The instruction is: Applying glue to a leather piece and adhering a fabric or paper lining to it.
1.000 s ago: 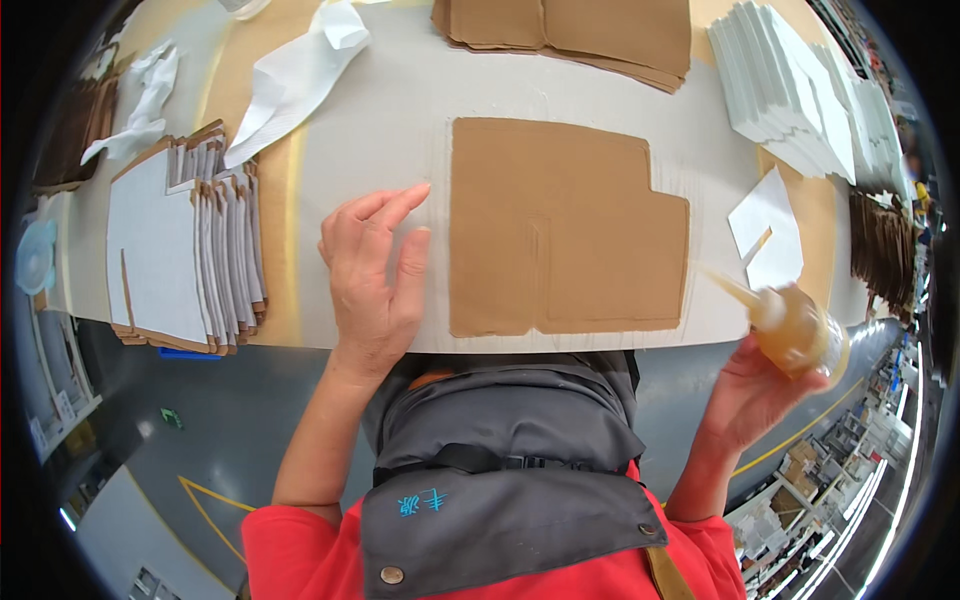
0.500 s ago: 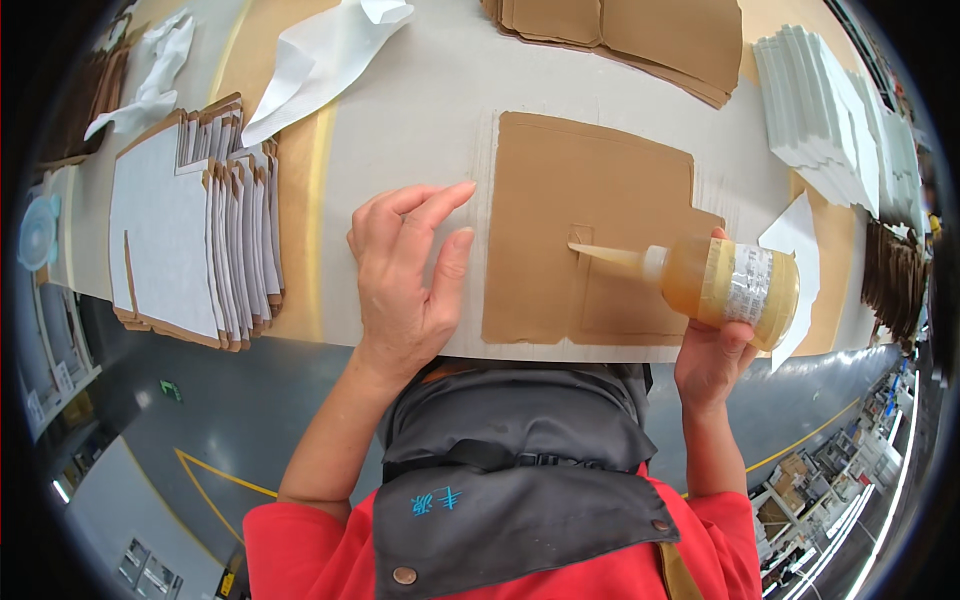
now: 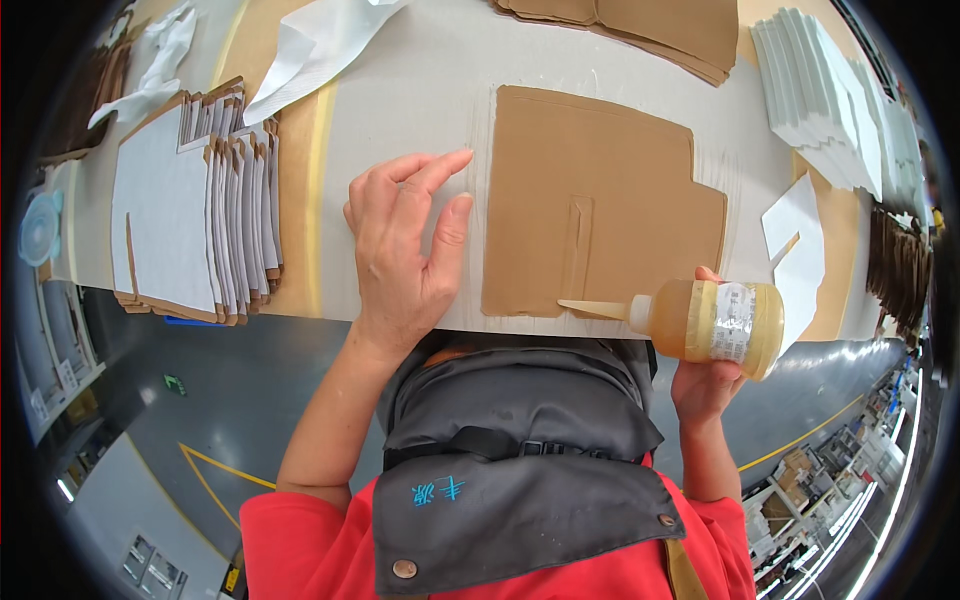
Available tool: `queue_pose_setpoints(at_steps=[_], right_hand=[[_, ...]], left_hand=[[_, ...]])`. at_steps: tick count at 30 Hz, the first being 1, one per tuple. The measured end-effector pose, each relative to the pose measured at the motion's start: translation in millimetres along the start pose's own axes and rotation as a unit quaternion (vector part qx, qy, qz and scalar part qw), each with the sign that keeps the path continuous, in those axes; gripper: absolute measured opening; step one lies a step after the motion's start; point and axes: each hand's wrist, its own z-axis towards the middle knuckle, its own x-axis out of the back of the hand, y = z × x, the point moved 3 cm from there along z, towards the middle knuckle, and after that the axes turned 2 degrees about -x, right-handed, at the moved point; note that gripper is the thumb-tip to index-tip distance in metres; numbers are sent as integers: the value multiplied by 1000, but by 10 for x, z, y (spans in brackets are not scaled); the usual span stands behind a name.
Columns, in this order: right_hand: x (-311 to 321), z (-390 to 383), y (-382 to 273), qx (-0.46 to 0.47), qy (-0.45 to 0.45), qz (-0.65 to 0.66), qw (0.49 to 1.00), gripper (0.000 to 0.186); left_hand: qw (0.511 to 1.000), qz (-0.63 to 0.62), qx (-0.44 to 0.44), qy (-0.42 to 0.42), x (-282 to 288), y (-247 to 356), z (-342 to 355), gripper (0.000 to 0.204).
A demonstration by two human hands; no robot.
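A brown notched panel [image 3: 640, 200] lies on the grey worktop [image 3: 400, 100], with a narrow wet-looking outline down its middle toward the near edge. My right hand [image 3: 708, 390] grips a squeeze bottle [image 3: 715, 325] of amber liquid on its side, its pointed nozzle [image 3: 590, 306] low over the panel near that outline's lower end. My left hand [image 3: 405, 240] is open left of the panel, fingers loosely bent and apart, holding nothing. A white cut sheet [image 3: 797, 280] with a slot lies just right of the panel, partly behind the bottle.
A stack of white pieces with brown edges [image 3: 165, 230] sits at left, near crumpled white scraps [image 3: 300, 55]. Brown pieces [image 3: 650, 30] lie at the far edge, folded white sheets [image 3: 810, 110] at upper right, and dark brown pieces [image 3: 890, 270] at far right.
My right hand has brought the bottle leftward over the panel, then moved it toward the near edge, the nozzle tip moving down from mid-panel. My left hand stays open beside the panel.
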Motion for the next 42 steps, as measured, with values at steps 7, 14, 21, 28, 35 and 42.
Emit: queue_pose_setpoints(at_steps=[7,14,21,28,35,42], right_hand=[[-176,-48,41,-7,-4,9,1000,105],[-493,-1,65,-32,-68,13,997,104],[-624,402,-242,-132,-31,318,938,76],[-677,1200,-175,39,-36,149,987,56],[-791,1404,-140,54,-58,109,991,50],[-678,1185,-131,28,-77,106,991,50]], left_hand=[[1000,-4,5,1,3,3,-15,28],[1000,-13,4,10,-25,-12,3,29],[999,-30,23,30,59,-34,1,28],[988,-123,66,62,76,-95,-50,14],[984,-150,67,73,60,-130,-42,22],[980,-163,81,74,49,-131,-37,22]])
